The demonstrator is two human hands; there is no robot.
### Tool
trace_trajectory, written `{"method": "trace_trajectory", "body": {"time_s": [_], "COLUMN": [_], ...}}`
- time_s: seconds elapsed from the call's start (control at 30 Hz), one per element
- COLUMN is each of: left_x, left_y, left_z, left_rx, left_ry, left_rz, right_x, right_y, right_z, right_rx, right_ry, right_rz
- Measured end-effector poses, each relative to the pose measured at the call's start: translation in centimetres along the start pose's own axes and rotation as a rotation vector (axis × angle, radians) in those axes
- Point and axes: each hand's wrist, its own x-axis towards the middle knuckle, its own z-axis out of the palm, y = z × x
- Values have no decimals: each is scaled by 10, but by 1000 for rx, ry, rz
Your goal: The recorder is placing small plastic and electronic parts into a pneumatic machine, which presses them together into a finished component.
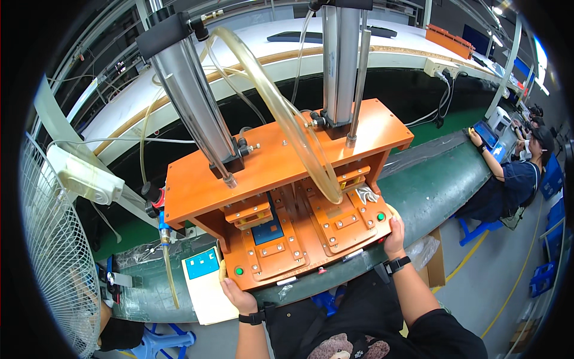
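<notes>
An orange pneumatic press (284, 157) with two upright metal cylinders stands in front of me on the green bench. My left hand (239, 297) holds the left front corner of its base, beside a green button (239, 271). At the right front corner my right hand (394, 239) grips the base edge, close to another green button (381, 217). Yellowish covers show on some fingertips; other fingers are hidden behind the base. A blue plate (267, 231) lies in the press's left fixture. Left of my left hand, a blue card (202, 264) with pale rectangles rests on cream sheets (210, 299).
Clear hoses (272, 99) loop over the press. A white mesh fan (60, 257) stands at the far left. Behind runs a white shelf (400, 49). A cardboard box (435, 263) is by my right forearm. Another person (508, 179) sits farther right along the bench.
</notes>
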Motion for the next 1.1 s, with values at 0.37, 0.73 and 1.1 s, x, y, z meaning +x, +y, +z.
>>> {"method": "trace_trajectory", "body": {"time_s": [0.37,0.73,1.1], "left_x": [-3,-2,-6], "left_y": [11,10,9], "left_z": [11,13,9], "left_rx": [118,43,44], "left_ry": [65,74,58], "left_rz": [21,7,30], "right_x": [-2,0,-4], "right_y": [3,0,-2], "right_z": [-4,0,-1], "right_rx": [-13,7,-39], "right_ry": [-13,-19,8], "right_rz": [-13,-18,-10]}}
